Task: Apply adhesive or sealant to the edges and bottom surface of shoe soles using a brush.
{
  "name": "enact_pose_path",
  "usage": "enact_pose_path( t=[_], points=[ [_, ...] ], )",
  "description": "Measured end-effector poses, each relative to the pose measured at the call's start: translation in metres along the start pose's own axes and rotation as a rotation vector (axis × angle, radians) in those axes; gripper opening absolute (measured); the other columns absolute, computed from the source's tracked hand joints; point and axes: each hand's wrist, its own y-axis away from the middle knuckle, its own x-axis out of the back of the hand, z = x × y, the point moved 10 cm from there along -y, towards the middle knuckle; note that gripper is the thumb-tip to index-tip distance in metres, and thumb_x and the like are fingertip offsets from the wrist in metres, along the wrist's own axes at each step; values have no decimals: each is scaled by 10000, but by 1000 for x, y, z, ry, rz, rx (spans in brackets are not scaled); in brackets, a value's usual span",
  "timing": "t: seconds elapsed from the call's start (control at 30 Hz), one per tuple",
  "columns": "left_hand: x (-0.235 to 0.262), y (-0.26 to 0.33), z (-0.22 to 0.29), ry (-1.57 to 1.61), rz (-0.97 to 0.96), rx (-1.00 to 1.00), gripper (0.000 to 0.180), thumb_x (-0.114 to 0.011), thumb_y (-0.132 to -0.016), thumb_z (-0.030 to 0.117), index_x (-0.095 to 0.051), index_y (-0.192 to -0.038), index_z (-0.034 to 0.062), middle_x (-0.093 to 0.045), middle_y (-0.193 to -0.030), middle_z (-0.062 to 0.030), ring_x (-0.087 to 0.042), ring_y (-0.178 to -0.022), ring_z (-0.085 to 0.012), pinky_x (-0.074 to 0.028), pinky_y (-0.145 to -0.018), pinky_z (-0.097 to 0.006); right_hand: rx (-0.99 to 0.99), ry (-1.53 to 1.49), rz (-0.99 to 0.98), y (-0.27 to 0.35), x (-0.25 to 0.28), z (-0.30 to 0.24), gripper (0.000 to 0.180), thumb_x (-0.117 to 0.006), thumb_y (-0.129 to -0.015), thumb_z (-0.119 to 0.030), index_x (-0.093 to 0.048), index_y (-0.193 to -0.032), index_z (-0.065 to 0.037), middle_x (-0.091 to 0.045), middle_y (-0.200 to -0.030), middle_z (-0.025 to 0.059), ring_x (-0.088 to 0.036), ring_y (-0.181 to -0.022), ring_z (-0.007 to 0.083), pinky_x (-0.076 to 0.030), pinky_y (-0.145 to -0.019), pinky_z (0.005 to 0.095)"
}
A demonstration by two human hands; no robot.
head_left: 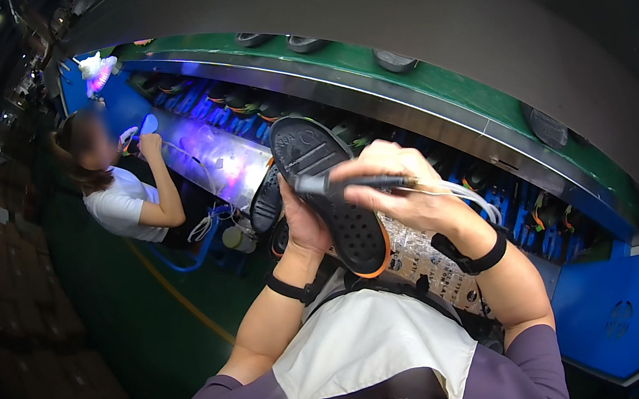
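My left hand [306, 222] grips a black shoe sole [312, 152] from below. The sole is tilted, with grooves at its upper end, round holes in the lower half and an orange rim at the bottom. My right hand [409, 187] is closed around a dark-handled tool that looks like a brush [372, 181], its tip blurred over the middle of the sole. Thin pale tubes or cables [467, 194] run from the tool's rear end along my right wrist. Just left of my left hand, another black sole [266, 204] stands partly hidden.
A long bench with a steel edge [433, 117] crosses ahead, several dark soles [394, 62] on its green upper belt. Below, a lower level holds several blue holders [200, 107]. At left a co-worker [124, 194] handles a blue piece [149, 125]. Printed wrapping [442, 269] lies before me.
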Motion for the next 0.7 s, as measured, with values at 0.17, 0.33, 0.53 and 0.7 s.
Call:
enact_pose_path(
  t=[0.17, 0.33, 0.53, 0.7],
  points=[
    [-2, -13, 15, 197, 46, -39, 752, -459, -979, 722, -572, -1438, 137, -651, -1362, -114, -633, -1217, -323, -509, -1075, -492, 129, 115, -227, 8, -30, -28, 318, -817, -832, -148, -745, -1140, -116, -643, -846, 48, -605, -863, 252, -429, -846, 391],
    [-17, -18, 18, 99, -101, 45, 947, -478, -884, 828, -535, -1428, 56, -632, -1267, -243, -645, -1125, -372, -547, -1009, -513, 3, 299, 57, 8, -9, -25, 264, -791, -831, -106, -734, -1088, -123, -653, -862, 45, -609, -880, 252, -419, -769, 382],
    [-18, -24, 50, 82, -80, -19, 997, -484, -896, 806, -499, -1345, -85, -632, -1218, -194, -622, -1084, -324, -509, -1026, -474, 68, 173, -106, 11, -29, -45, 324, -813, -829, -147, -737, -1143, -120, -635, -882, 41, -601, -897, 238, -410, -766, 391],
    [-35, -38, 76, 99, -120, -114, 962, -467, -892, 825, -576, -1343, -18, -635, -1215, -221, -642, -1044, -355, -525, -988, -504, 160, 138, -265, 13, -40, -54, 326, -816, -846, -168, -743, -1156, -98, -638, -883, 49, -615, -917, 246, -403, -778, 386]
  ],
)
